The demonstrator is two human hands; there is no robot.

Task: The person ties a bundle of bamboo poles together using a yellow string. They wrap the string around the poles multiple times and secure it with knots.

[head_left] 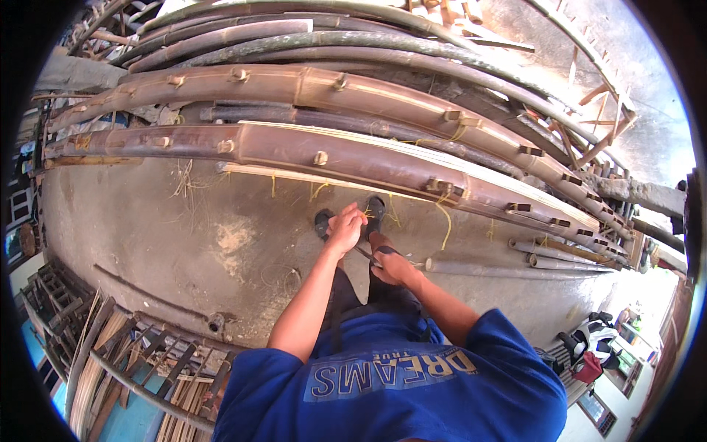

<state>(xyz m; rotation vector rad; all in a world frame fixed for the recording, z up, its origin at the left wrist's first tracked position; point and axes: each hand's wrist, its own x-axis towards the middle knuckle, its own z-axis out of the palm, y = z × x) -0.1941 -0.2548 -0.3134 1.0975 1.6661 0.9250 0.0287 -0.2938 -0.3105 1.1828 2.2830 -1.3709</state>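
Observation:
My left hand (346, 227) is closed in front of my body, its fingers bent together. A bit of yellow strand shows at its fingertips, but I cannot tell whether the hand grips it. Lower and to the right, my right hand (392, 267) is closed round a thin dark tool (363, 253), which points toward my left wrist; its kind is unclear. Just beyond both hands runs a long brown bamboo pole (353, 163) with short pegs and square holes along it. Yellow ties (447, 225) hang from it, and a pale split bamboo strip (294, 175) lies along its near side.
A second pegged bamboo pole (383, 96) lies behind the first, with several darker poles (331, 40) beyond. Shorter poles (501, 269) rest on the concrete floor (169, 236) at right. A bamboo rack (155, 394) stands at lower left, and bags (593, 342) at lower right.

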